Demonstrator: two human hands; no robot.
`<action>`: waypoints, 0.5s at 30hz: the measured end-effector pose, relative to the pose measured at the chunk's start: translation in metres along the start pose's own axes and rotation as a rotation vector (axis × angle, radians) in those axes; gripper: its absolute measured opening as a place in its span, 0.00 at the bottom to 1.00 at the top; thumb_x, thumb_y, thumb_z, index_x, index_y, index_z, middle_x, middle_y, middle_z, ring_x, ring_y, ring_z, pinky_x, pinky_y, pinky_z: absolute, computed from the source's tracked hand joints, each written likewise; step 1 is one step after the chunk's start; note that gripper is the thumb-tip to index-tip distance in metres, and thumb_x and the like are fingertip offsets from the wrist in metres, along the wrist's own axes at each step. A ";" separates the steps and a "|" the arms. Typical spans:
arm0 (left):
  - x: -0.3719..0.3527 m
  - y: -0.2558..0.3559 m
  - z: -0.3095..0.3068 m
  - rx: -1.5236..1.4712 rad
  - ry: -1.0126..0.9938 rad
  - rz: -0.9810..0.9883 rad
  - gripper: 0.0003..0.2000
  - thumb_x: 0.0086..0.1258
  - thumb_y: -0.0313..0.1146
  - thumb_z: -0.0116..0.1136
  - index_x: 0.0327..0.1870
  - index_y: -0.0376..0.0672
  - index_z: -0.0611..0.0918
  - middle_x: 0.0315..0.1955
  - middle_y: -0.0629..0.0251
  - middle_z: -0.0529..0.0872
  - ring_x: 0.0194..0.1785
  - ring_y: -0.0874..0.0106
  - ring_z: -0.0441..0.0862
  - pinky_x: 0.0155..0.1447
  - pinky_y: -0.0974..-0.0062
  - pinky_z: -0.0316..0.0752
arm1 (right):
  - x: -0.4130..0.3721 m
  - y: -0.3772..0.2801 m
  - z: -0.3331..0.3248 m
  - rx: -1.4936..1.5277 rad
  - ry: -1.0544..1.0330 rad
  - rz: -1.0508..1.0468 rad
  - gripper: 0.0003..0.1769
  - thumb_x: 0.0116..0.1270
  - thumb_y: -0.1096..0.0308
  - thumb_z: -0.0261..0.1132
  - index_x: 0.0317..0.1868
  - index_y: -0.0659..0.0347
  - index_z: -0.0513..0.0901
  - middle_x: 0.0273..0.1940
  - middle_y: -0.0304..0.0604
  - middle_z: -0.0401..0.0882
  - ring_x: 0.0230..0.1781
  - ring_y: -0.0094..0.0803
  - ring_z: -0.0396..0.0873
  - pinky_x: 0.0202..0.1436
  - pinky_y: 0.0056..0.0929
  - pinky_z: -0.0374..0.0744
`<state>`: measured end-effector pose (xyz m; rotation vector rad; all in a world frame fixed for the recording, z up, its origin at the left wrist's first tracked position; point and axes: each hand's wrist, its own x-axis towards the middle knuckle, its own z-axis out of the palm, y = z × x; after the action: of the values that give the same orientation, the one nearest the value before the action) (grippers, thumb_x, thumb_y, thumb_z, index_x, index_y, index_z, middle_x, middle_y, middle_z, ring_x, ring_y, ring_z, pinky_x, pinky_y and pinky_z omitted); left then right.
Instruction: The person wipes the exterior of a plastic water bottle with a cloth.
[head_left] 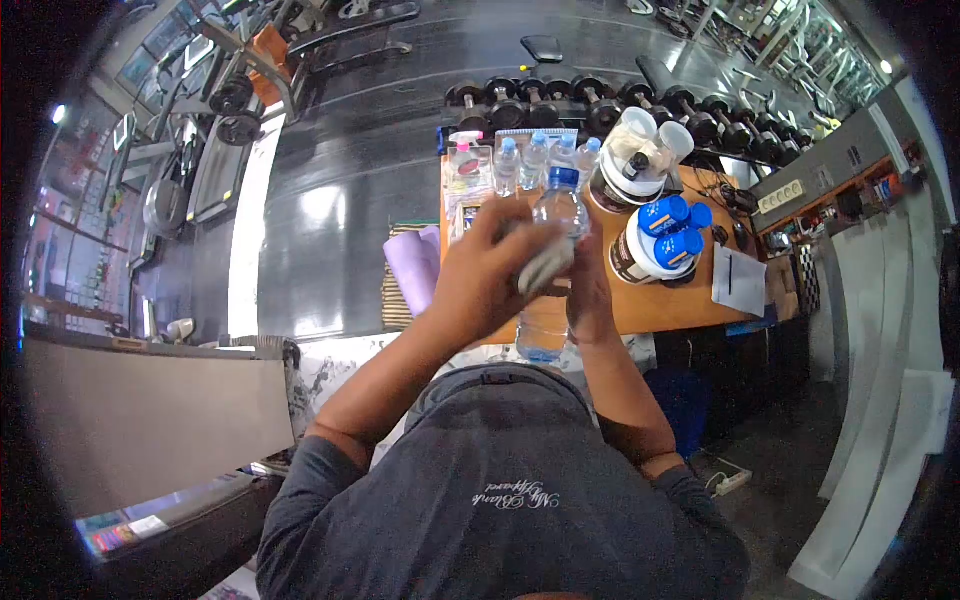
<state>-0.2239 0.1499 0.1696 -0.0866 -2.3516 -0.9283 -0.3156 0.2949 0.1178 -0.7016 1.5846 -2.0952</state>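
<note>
A large clear plastic bottle (pixel 541 338) with a blue cap stands upright between my two hands, above the front edge of the wooden table. Fingers of my right hand (pixel 590 295) wrap round its right side. In my left hand (pixel 490 262), slightly blurred, is a greyish-white cloth (pixel 548 265) that lies against the bottle's middle. My fingers and the cloth cover much of the bottle. Just beyond it are several small water bottles (pixel 507 168) with blue caps and a spray bottle (pixel 466 165) with a pink top.
White-lidded tubs (pixel 630 262) with blue-lidded containers, clear shakers (pixel 675 142) and paper (pixel 738 280) share the wooden table (pixel 640 315). A rolled purple mat (pixel 410 265) is at its left. Dumbbells (pixel 595 105) line a rack behind; gym machines (pixel 240 110) stand farther off.
</note>
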 end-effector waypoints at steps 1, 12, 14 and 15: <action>0.007 0.000 0.000 0.002 0.046 -0.035 0.24 0.57 0.34 0.77 0.57 0.50 0.84 0.51 0.57 0.81 0.53 0.52 0.85 0.52 0.58 0.83 | -0.004 -0.005 0.005 0.019 0.005 0.036 0.46 0.81 0.28 0.45 0.84 0.52 0.52 0.73 0.48 0.68 0.69 0.38 0.75 0.65 0.36 0.83; -0.032 0.000 0.018 -0.023 -0.095 0.028 0.21 0.56 0.32 0.79 0.51 0.45 0.85 0.48 0.55 0.82 0.51 0.51 0.85 0.53 0.60 0.81 | 0.009 0.003 -0.012 -0.065 0.190 0.027 0.33 0.89 0.44 0.40 0.84 0.52 0.52 0.70 0.51 0.69 0.58 0.38 0.83 0.53 0.34 0.89; -0.007 -0.001 0.014 -0.020 0.041 0.004 0.22 0.55 0.29 0.79 0.52 0.45 0.84 0.48 0.55 0.82 0.52 0.52 0.84 0.53 0.61 0.81 | 0.012 0.010 -0.004 -0.041 0.219 0.011 0.32 0.89 0.45 0.40 0.83 0.50 0.53 0.68 0.49 0.72 0.56 0.35 0.84 0.52 0.32 0.88; -0.008 -0.002 0.016 -0.031 -0.003 0.005 0.22 0.55 0.30 0.79 0.52 0.46 0.84 0.49 0.56 0.81 0.52 0.52 0.84 0.52 0.60 0.82 | 0.010 0.006 0.003 0.054 0.213 0.038 0.31 0.89 0.45 0.40 0.83 0.50 0.54 0.67 0.48 0.73 0.56 0.34 0.84 0.52 0.31 0.88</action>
<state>-0.2262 0.1596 0.1546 -0.1058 -2.3390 -0.9632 -0.3215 0.2846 0.1143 -0.4387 1.6291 -2.2370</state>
